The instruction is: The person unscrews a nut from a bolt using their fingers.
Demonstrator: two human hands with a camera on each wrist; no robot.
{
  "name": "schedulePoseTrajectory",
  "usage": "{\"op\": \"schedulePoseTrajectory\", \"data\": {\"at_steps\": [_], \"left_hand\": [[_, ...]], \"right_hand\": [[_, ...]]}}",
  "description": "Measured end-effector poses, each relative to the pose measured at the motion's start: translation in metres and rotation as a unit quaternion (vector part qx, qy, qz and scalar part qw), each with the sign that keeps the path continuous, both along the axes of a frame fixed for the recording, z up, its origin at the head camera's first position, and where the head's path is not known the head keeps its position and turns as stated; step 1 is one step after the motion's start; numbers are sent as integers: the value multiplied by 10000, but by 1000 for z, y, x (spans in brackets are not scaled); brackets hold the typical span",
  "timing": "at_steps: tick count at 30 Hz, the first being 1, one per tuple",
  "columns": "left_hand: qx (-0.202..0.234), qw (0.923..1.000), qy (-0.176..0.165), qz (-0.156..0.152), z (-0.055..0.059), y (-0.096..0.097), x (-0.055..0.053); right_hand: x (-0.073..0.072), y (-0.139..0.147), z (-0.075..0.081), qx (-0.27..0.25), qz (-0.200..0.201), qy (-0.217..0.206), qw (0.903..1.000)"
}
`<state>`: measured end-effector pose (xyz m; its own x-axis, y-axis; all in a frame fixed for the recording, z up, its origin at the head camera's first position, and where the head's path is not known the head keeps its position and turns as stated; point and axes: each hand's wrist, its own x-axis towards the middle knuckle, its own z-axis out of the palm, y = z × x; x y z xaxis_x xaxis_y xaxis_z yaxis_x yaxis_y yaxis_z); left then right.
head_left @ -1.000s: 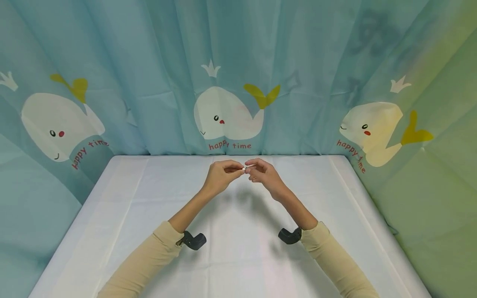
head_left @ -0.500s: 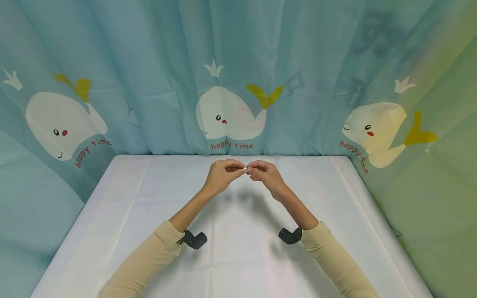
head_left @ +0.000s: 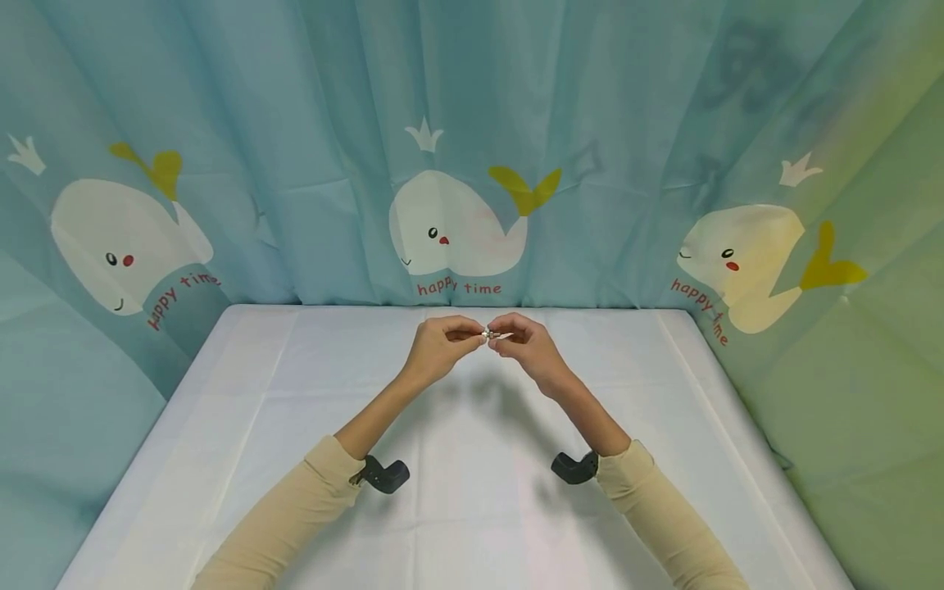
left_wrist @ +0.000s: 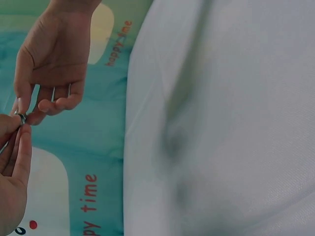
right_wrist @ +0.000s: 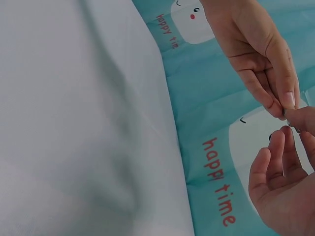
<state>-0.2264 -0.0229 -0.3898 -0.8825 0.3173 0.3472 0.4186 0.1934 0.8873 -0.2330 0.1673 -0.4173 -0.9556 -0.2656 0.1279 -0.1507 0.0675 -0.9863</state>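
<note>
In the head view, a small shiny metal piece (head_left: 487, 334) is held up over the far part of the table, between both hands. A thin pale sliver of it points right, in the gap between the right thumb and forefinger. My left hand (head_left: 433, 348) pinches its left end between thumb and fingertips. From the other side, my right hand (head_left: 534, 351) grips it at the tips of thumb and forefinger. In the left wrist view, the piece (left_wrist: 22, 118) is a dark glint among the fingertips. Fingers mostly cover it in the right wrist view too; its exact kind cannot be told.
A white cloth covers the table (head_left: 457, 492), and the hands cast shadows on it. Behind its far edge hangs a blue-green curtain (head_left: 317, 238) printed with whales. A black wrist mount (head_left: 387, 474) sits at the left cuff, another mount (head_left: 574, 468) at the right.
The right forefinger, raised a second ago, came in to the metal piece. Now the right thumb and forefinger are spread wider, and the pale sliver shows between them. The left hand stays nearly still.
</note>
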Motion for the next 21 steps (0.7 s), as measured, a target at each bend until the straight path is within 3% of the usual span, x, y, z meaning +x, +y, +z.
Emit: {"op": "schedulePoseTrajectory", "data": {"at_steps": [2, 11, 21], "left_hand": [[-46, 10000, -42, -14, 9, 0, 7], [-52, 10000, -7, -68, 12, 0, 8], [-34, 10000, 13, -80, 11, 0, 7]], "right_hand": [[0, 0, 0, 1, 15, -72, 10000], [-1, 0, 1, 128, -55, -634, 9979], [0, 0, 4, -6, 13, -304, 9995]]}}
